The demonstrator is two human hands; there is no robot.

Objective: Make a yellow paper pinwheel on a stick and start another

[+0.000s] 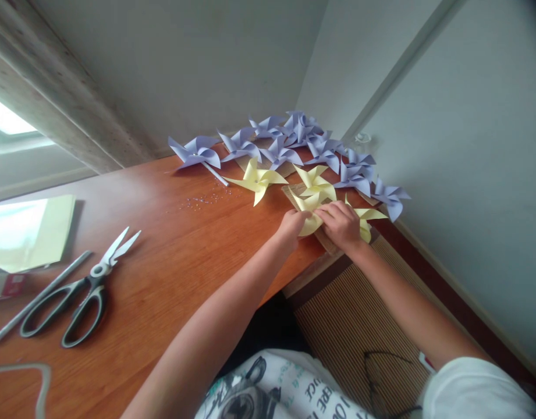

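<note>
Yellow paper, folded into a pinwheel (312, 210), lies at the far edge of the wooden worktop (171, 256), partly on a strip of brown card. The left hand (291, 225) pinches one of its lower blades, fingers closed on the paper; the right hand (341, 224) presses on it from the other side, fingers curled over the folds. Two more yellow pinwheels (258, 179) lie just beyond, and a cluster of lilac pinwheels (294, 142) fans out behind them along the wall. Small glittering beads (202, 201) are scattered loose on the glossy reddish wood. Grey-handled scissors (82, 291) lie open nearer the person, beside a thin metal rod (41, 297). No containers show.
</note>
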